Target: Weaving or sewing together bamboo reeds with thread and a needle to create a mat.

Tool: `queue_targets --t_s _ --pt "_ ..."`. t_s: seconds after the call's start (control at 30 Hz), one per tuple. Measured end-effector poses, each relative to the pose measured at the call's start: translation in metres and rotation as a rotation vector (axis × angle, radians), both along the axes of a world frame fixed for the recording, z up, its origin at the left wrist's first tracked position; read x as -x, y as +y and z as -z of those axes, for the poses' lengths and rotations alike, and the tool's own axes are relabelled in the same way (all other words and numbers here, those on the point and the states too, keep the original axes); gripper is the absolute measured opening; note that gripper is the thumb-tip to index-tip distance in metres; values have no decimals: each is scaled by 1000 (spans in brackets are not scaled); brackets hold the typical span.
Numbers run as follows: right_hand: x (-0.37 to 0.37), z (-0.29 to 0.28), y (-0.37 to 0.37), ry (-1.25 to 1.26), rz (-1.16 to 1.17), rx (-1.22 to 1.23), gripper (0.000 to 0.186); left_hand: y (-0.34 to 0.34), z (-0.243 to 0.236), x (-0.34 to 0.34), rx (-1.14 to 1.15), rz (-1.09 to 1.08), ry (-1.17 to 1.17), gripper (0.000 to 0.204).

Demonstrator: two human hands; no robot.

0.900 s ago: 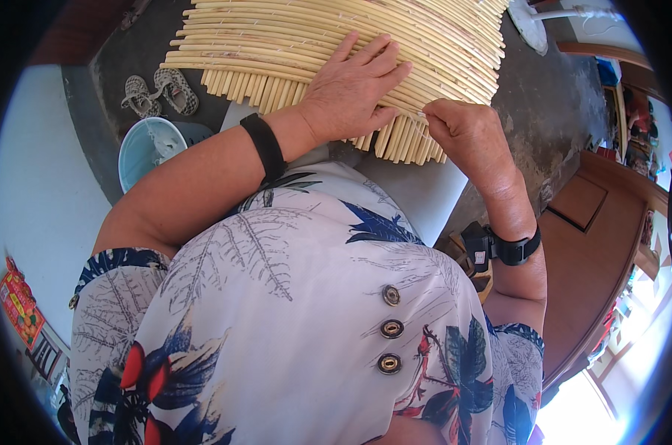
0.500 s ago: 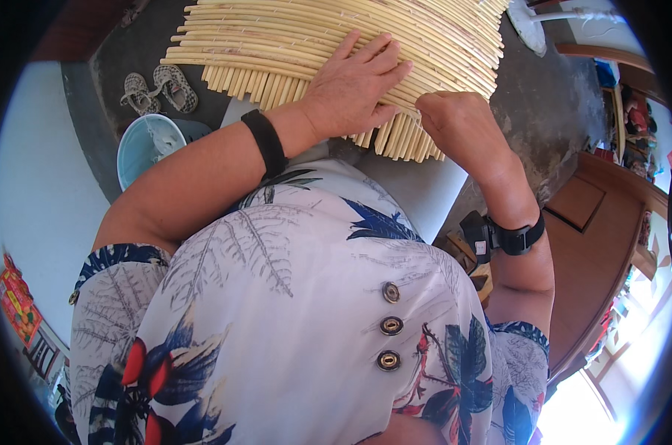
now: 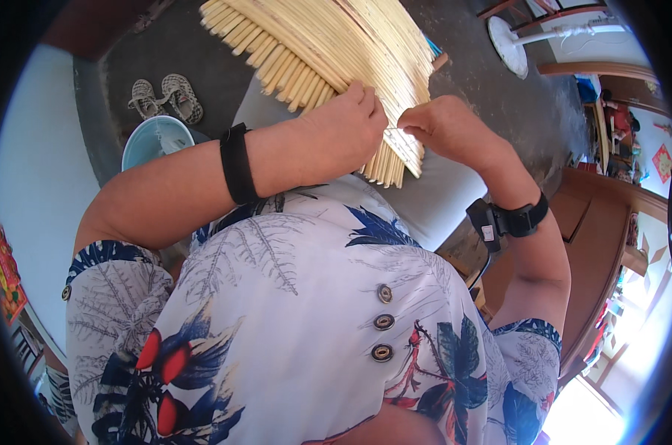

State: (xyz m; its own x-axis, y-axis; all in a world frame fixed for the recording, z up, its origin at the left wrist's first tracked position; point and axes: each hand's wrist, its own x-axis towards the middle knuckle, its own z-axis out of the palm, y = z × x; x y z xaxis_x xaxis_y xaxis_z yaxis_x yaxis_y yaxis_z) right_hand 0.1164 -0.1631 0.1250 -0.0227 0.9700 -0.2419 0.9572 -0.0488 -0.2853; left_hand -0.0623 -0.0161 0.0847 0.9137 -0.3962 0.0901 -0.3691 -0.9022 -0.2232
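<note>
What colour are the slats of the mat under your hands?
Pale straw yellow slats, clearest in the head view.

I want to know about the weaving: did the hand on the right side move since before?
Yes. The right hand has drawn a little off the bamboo mat's edge, away from the left hand, pinching a thin strand.

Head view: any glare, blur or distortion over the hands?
Head view: strong fisheye bend, dark rim vignette; window glare blown out at lower right; left hand, right hand and the bamboo slat mat evenly lit, fairly sharp.
</note>
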Motion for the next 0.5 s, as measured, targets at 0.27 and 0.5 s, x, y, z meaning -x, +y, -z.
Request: queue_targets --t_s 0.27,0.5 --pt "-4 -34 4 129 96 -313 8 39 -37 -2 123 90 -161 19" --pt "-51 -136 40 452 240 -267 9 78 -169 -41 237 -12 -200 15"
